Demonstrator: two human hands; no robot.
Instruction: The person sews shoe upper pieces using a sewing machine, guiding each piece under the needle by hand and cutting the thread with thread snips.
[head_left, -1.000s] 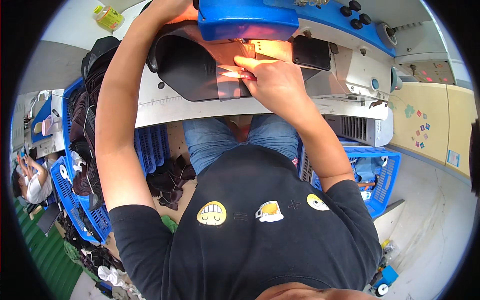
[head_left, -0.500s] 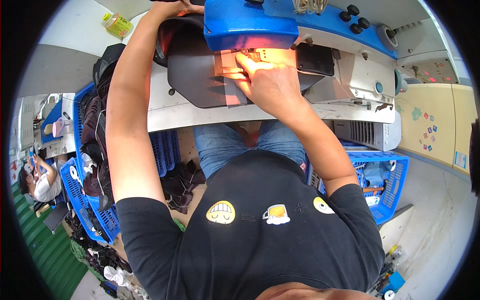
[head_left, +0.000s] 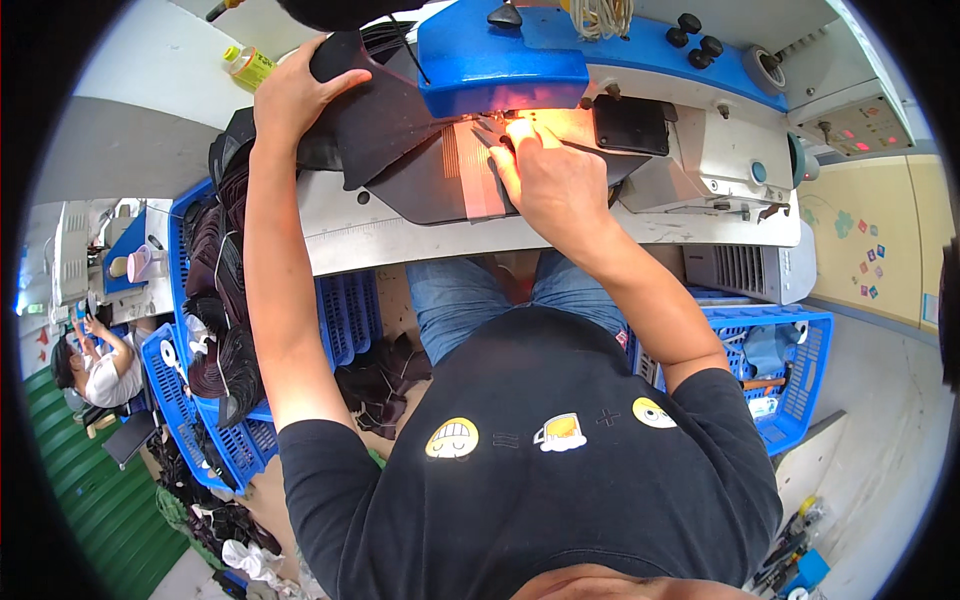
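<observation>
At the sewing machine with the blue head [head_left: 500, 75], my left hand [head_left: 288, 95] rests at the left edge of a dark fabric piece [head_left: 385, 115]. Its thumb and forefinger are spread apart, with the fabric's edge between them. My right hand [head_left: 560, 180] is closed near the lit needle area, around what looks like a pair of thread snips [head_left: 484, 132]. Their grey pointed blades stick out to the left beside my fingertips; the rest is hidden by the hand. Below lies a dark work plate [head_left: 425, 190] with a pale striped strip [head_left: 478, 185] across it.
A black phone-like slab [head_left: 632, 125] lies right of the needle. A bottle [head_left: 248, 67] stands at the back left. Bundled dark pieces [head_left: 225, 330] hang over blue crates at left; another blue crate [head_left: 815, 370] stands at right. A seated person [head_left: 105, 370] is far left.
My left hand has come from the far edge down and left, spreading its fingers, and the dark fabric now covers more of the plate's left side. My right hand has shifted slightly right and nearer me.
</observation>
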